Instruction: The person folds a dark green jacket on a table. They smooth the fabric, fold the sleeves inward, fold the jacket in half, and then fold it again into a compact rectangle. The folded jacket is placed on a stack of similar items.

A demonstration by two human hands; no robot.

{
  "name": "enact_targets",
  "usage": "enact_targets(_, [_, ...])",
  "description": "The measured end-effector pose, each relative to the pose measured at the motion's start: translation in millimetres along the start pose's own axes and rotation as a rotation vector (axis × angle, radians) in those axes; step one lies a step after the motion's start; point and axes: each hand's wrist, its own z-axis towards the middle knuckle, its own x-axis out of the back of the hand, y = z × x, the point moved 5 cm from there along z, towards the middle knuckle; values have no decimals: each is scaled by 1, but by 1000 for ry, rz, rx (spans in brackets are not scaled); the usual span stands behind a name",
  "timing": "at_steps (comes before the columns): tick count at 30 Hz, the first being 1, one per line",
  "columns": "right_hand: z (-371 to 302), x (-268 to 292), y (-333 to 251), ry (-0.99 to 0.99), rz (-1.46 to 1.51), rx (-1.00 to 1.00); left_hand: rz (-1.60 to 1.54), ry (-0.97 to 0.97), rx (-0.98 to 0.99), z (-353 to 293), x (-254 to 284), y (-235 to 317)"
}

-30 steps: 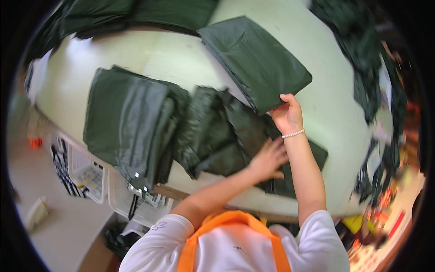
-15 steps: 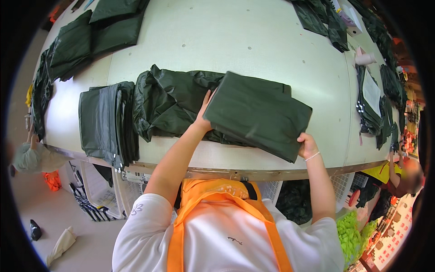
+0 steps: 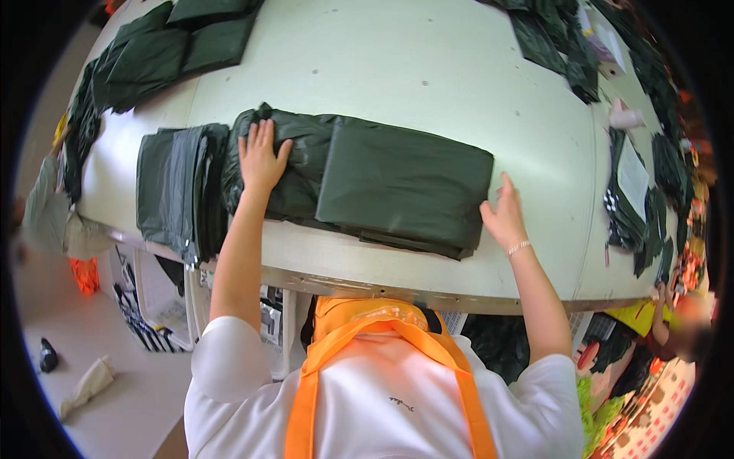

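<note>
A neatly folded dark green piece of smooth, thin fabric (image 3: 405, 183) lies on a stack of similar folded pieces in front of me. To its left, more dark green fabric (image 3: 294, 191) is loosely crumpled and partly covered by the folded one. My left hand (image 3: 262, 159) lies flat on the crumpled part near its far left end, fingers spread. Just off the right edge of the folded piece is my right hand (image 3: 505, 216), thumb and fingers apart, holding nothing; whether the thumb touches the edge I cannot tell.
Left of the work stands a stack of folded green fabric (image 3: 172, 187). More folded bundles (image 3: 149, 65) lie at the table's far left. Dark fabric (image 3: 547, 38), a pinkish roll (image 3: 627, 118) and a paper sheet (image 3: 633, 172) are on the right. Other people work at both sides.
The folded piece has been set down squarely on the stack and let go. My left hand has moved left onto the crumpled fabric; my right hand has come off the corner.
</note>
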Motion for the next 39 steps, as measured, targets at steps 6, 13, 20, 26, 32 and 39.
enact_targets(6, [-12, -59, -79, -34, -462, 629, -91, 10, 45, -5, -19, -4])
enact_targets(13, [-4, -81, -51, 44, -435, 640, -241, 596, 613, -127, 53, -39])
enact_targets(20, [-8, -77, -48, 81, -435, 684, -2215, 234, 1374, -122, -23, -26])
enact_targets(26, [-13, -71, -35, 110, -484, 649, -2026, 400, 668, -70, 61, -9])
enact_targets(32, [-15, -76, -28, 95, -525, 621, -970, -139, -277, -77, 151, 173])
enact_targets(39, [31, -56, 45, -81, 1103, 345, -327, -387, -591, -136, 56, 270])
